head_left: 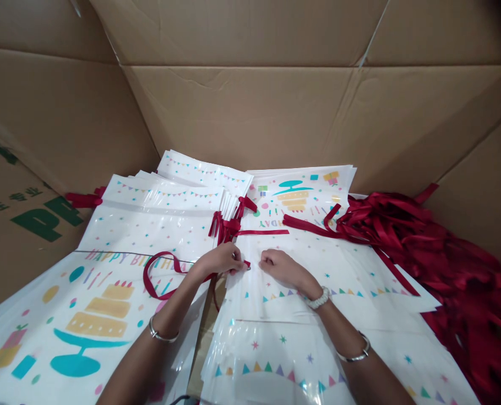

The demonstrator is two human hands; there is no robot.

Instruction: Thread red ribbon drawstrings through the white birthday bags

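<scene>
A short end of red ribbon pokes out from the fingertips of the left hand, over the left edge of the right-hand stack of printed sheets, about midway along that edge. The left hand is pinched on it, thumb against fingers. The right hand is apart from it, just beside, curled into a loose fist above the same stack (nothing shows in its grip, though the curled fingers could hide something thin).

To handle this well, I would keep the pinch close to the ribbon's tip, so that the end stays flat and doesn't twist. The right hand is well placed to steady the top sheet near that edge; the glossy surface looks likely to slide if tugged. A light pull, kept low, should avoid creasing the sheets.

Beyond the left forearm, a ribbon loop lies across the left-hand stack, and it is worth keeping it clear of the wrist. A cluster of ribbon ends hangs at that stack's right edge, near the far corner. Farther out, a heap of ribbons spreads along the right-hand stack's right edge, and a cardboard wall rises behind everything
</scene>
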